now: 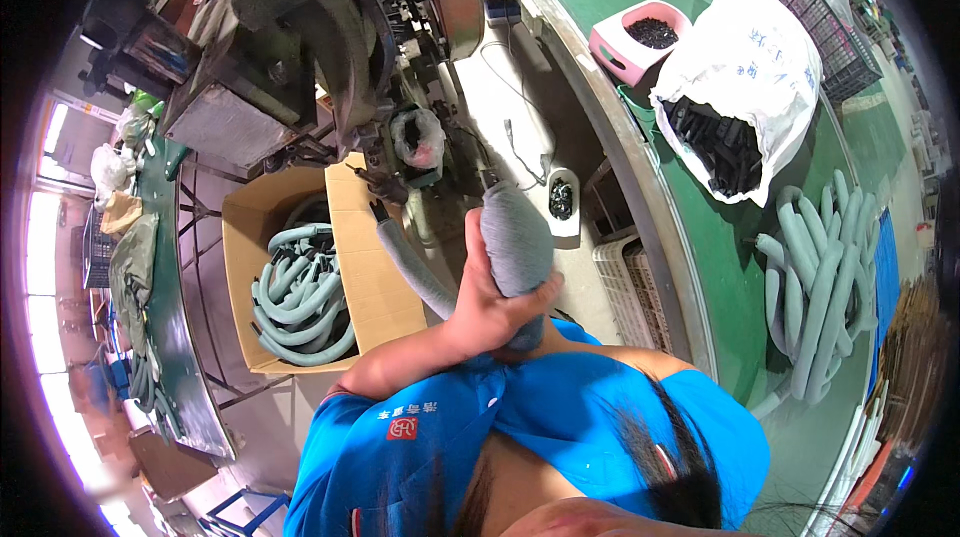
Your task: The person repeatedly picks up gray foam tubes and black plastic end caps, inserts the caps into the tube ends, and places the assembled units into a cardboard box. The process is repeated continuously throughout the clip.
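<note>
My left hand (492,302) is closed, its fingers wrapped round a thick, grey, fuzzy shape (515,237) held up before my chest. Whether this is a bulging part of a foam-covered tube or a grey knit covering over my right hand, I cannot tell. A dark tip pokes up at its top. Behind my left forearm runs a slim grey foam tube (408,259) with a black forked end. Its lower part is hidden. My right arm (640,359) bends in from the right toward the grey shape; I cannot make out its fingers.
An open cardboard box (375,282) holds several curved grey tubes (300,302). A dark machine (340,47) stands ahead. On the green table (695,227) are a white sack (745,67) of black parts, a pink bin (610,47) and a pile of grey tubes (825,287).
</note>
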Available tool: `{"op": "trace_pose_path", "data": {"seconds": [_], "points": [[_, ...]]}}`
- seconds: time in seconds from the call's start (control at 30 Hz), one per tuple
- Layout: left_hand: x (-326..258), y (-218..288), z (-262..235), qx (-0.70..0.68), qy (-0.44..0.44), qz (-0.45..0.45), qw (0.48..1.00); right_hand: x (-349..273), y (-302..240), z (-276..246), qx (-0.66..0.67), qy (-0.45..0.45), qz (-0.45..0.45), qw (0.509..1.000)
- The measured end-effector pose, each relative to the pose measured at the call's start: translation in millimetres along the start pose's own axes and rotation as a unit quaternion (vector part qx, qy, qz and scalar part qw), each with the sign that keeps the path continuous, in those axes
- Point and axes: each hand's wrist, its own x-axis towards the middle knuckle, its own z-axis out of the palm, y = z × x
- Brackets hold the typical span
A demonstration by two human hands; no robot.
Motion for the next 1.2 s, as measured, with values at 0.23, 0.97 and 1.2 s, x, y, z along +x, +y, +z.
{"op": "trace_pose_path", "data": {"seconds": [0.23,0.97,1.2], "points": [[2,-20,-29,0.022,0.053,-0.087,0.995,33,2,-32,-0.099,-0.253,-0.038,0.962],[-25,-20,-64,0.057,0.010,-0.169,0.984,139,-40,-421,-0.580,0.436,0.262,0.637],[-30,-11,-87,0.024,-0.076,-0.169,0.982,78,-48,-339,0.024,0.284,-0.009,0.959]]}}
